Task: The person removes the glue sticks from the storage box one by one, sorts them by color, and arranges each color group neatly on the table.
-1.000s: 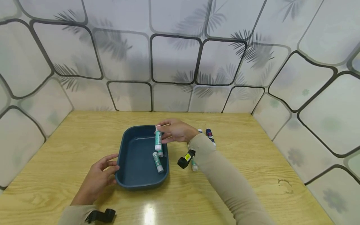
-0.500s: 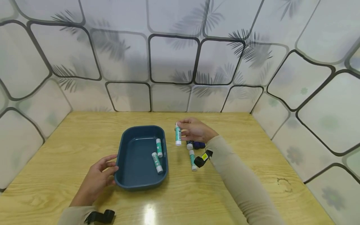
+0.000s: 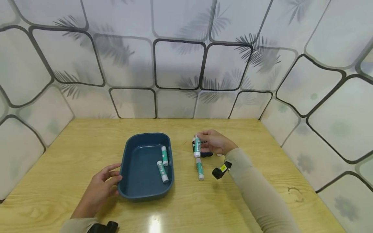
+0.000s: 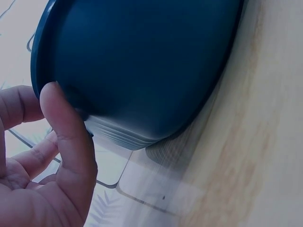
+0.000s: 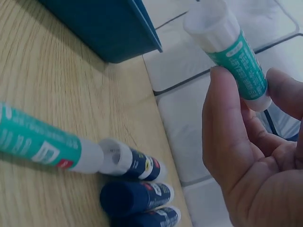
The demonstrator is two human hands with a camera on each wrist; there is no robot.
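My right hand (image 3: 217, 142) pinches a green-and-white glue stick (image 3: 197, 147) between thumb and fingers, held upright above the table. In the right wrist view its white end (image 5: 213, 26) points up and away from the hand (image 5: 255, 156). My left hand (image 3: 100, 184) touches the left side of a dark blue tray (image 3: 123, 171), its thumb (image 4: 66, 127) against the outer wall near the rim. Inside the tray, along its right side, lie two green glue sticks (image 3: 162, 171). Another green glue stick (image 3: 199, 170) lies on the table just below the held one.
Several navy glue sticks (image 5: 137, 196) lie side by side on the wooden table (image 3: 244, 197), partly behind the right hand in the head view. Patterned wall covering (image 3: 177, 64) stands along the back and both sides.
My right hand has moved right with the glue stick, from over the tray to above the glue sticks on the table. My left hand has stayed at the tray.
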